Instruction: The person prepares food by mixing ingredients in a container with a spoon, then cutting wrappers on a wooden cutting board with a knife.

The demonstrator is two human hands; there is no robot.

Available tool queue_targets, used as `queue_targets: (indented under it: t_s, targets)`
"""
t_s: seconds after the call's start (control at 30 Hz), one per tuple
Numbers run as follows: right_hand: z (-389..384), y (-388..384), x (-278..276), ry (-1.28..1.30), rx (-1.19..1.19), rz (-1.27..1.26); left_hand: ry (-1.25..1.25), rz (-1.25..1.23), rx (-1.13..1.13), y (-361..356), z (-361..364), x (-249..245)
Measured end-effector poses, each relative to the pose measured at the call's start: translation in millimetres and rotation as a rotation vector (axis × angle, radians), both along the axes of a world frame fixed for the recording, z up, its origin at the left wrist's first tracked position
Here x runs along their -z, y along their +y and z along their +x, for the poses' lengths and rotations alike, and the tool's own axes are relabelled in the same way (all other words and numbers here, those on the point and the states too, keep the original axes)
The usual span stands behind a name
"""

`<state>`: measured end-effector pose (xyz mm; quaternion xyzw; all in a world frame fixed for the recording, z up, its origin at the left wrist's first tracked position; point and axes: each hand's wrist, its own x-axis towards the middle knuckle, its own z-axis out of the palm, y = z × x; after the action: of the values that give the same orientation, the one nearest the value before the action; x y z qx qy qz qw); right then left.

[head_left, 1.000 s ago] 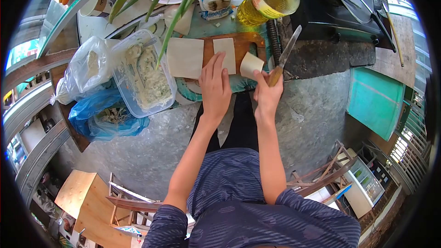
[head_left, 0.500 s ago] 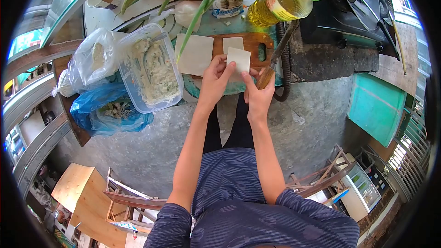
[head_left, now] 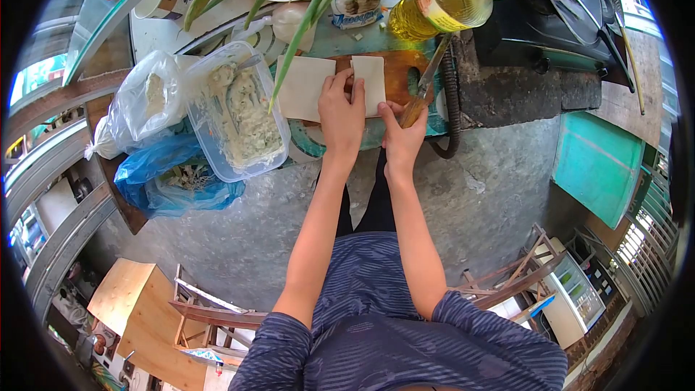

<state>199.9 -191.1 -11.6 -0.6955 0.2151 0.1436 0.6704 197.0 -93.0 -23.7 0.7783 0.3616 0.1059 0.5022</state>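
Note:
My left hand (head_left: 342, 112) has its fingers bent and pressed together at the left edge of a narrow stack of pale dough wrappers (head_left: 373, 80). My right hand (head_left: 403, 136) grips a knife (head_left: 415, 111) by its wooden handle, the blade pointing up and away to the right. Its thumb side touches the lower right corner of the narrow stack. A wider pale wrapper stack (head_left: 304, 88) lies just left of my left hand. Both stacks rest on a wooden cutting board (head_left: 400, 72). My left fingertips are partly hidden behind the hand.
Left of the board stands a plastic tub (head_left: 279, 146) of pale, green-flecked mixture, beside a clear bag (head_left: 148, 94) and a blue bag (head_left: 145, 174). An oil bottle (head_left: 441, 3) stands behind the board. Long green leaves (head_left: 300, 36) hang over it. A black stove (head_left: 528, 22) is at right.
The small wrapper piece held up between my hands is now down with the narrow stack. My left hand has turned over onto the stack's edge; the knife has shifted slightly down.

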Motion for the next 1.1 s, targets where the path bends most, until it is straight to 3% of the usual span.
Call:
queue_targets:
  t_s: [0.83, 1.0, 1.1]
  targets:
    - [0.9, -18.5, 2.4, -0.166, -0.043, -0.246, 0.083, -0.042, -0.002, 6.8, -3.6, -10.2]
    - [-4.7, -77.0, -5.0, -0.122, -0.132, -0.136, 0.095, 0.335, 0.050, -19.1, -21.1, -12.7]
    - [1.2, -102.7, -16.2, -0.180, -0.367, -0.289, 0.175, 0.395, 0.054, -37.8, -16.6, -11.6]
